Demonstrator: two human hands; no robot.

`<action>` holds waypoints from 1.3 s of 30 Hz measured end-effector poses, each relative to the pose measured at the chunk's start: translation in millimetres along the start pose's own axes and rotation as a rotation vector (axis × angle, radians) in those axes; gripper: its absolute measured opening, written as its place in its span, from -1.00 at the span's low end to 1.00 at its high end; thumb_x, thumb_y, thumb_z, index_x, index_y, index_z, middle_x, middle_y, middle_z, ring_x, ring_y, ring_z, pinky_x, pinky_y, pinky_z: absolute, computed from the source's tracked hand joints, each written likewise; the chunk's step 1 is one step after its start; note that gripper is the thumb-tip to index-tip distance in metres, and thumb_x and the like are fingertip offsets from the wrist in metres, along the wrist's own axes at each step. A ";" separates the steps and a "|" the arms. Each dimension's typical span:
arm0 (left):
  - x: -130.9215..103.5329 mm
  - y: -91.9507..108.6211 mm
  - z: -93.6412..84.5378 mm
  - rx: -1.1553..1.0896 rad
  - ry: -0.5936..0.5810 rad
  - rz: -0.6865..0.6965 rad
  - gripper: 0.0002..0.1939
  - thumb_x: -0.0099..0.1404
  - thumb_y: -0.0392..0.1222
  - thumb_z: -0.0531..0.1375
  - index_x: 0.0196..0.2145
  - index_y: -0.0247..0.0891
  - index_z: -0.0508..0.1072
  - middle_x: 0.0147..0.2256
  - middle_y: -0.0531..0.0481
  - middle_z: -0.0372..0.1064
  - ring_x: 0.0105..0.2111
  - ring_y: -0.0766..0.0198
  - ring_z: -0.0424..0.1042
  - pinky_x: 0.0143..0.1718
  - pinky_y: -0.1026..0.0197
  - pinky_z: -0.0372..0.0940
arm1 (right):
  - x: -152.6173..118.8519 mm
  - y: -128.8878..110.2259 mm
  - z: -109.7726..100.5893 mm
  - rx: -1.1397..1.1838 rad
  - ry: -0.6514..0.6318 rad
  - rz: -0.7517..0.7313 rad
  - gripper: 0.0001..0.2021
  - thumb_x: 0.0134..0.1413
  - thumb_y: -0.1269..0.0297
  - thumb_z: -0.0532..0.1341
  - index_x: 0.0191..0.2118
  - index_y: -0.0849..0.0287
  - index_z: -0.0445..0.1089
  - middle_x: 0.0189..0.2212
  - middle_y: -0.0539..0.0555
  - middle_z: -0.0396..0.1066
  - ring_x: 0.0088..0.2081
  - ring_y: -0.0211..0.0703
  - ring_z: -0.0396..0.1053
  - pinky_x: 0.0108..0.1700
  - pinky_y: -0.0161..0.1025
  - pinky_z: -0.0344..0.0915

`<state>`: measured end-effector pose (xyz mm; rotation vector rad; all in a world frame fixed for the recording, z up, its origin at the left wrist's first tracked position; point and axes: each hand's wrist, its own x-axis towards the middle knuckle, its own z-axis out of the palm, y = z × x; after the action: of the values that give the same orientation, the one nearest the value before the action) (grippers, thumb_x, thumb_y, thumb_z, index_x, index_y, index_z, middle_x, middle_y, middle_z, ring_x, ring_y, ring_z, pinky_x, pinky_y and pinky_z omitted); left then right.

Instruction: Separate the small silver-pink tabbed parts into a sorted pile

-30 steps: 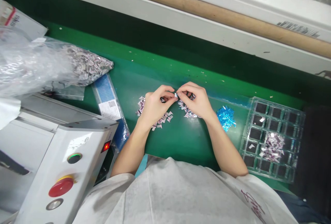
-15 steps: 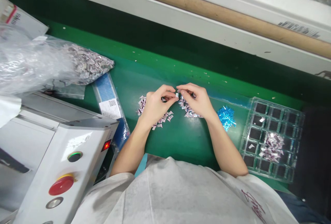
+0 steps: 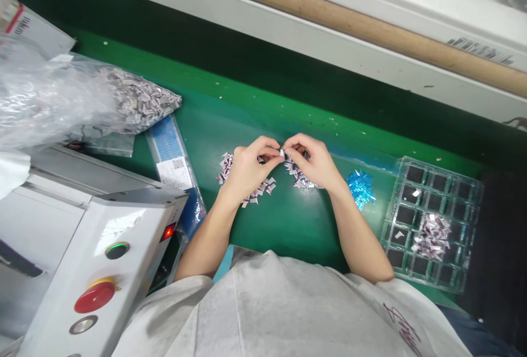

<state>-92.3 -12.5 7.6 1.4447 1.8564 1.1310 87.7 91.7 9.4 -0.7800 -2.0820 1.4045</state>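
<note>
My left hand (image 3: 254,167) pinches a small silvery rectangular piece (image 3: 282,152) between thumb and fingertips. My right hand (image 3: 311,160) meets it from the other side, its thumb and finger closed at the piece's edge; whether they grip the piece or something tiny on it is hidden. Below and beside the left hand lies a loose pile of small silvery-pink pieces (image 3: 254,196). Another pile of such pieces (image 3: 302,179) is partly covered by the right hand. Right of the right wrist sits a heap of shiny blue strips (image 3: 361,188).
A clear compartment tray (image 3: 405,214) with a mound of silvery pieces (image 3: 433,236) stands at the right. To the left are a plastic bag of similar pieces (image 3: 144,101), a labelled blue packet (image 3: 175,173) and a machine with a red button (image 3: 95,296). A ledge (image 3: 288,14) runs along the back.
My right hand has moved slightly left, so its fingertips now touch at the piece in my left hand. My left hand has hardly moved.
</note>
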 end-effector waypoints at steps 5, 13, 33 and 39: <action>-0.2 -1.1 -0.3 0.012 0.009 0.005 -0.81 0.33 -0.20 0.48 -0.13 -0.11 0.60 -0.25 0.10 0.73 -0.22 0.15 0.74 -0.07 0.16 0.51 | 0.7 -0.1 -1.7 0.010 -0.018 -0.022 -0.89 0.45 0.25 0.25 -0.16 0.09 0.51 -0.25 0.02 0.53 -0.29 -0.18 0.41 -0.22 -0.20 0.30; 0.4 -2.9 0.2 -0.036 0.013 0.031 -0.86 0.30 -0.22 0.49 -0.21 -0.12 0.65 -0.27 0.11 0.72 -0.22 0.14 0.75 -0.13 0.20 0.56 | -0.1 0.8 -4.4 0.017 -0.046 -0.046 -0.85 0.48 0.16 0.26 -0.14 0.07 0.54 -0.21 0.05 0.55 -0.23 -0.14 0.44 -0.21 -0.19 0.31; -0.4 -3.0 0.1 -0.003 -0.031 0.003 -0.83 0.33 -0.21 0.47 -0.16 -0.10 0.59 -0.23 0.10 0.72 -0.18 0.12 0.75 -0.10 0.15 0.55 | 0.2 3.1 4.3 0.026 0.055 0.089 -0.86 0.37 0.18 0.30 -0.12 0.05 0.61 -0.24 0.03 0.66 -0.24 -0.10 0.54 -0.14 -0.12 0.43; 0.0 -1.3 -0.5 -0.015 -0.044 0.001 -0.82 0.35 -0.19 0.46 -0.15 -0.12 0.57 -0.25 0.10 0.72 -0.21 0.14 0.75 -0.11 0.18 0.52 | -1.2 5.3 2.0 0.170 0.021 0.097 -0.75 0.36 0.18 0.31 0.07 0.05 0.58 -0.15 0.06 0.65 -0.14 -0.09 0.58 -0.07 -0.10 0.47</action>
<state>-93.4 -12.8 6.7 1.4510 1.8140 1.1026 88.1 91.1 3.7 -0.8306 -1.9017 1.5936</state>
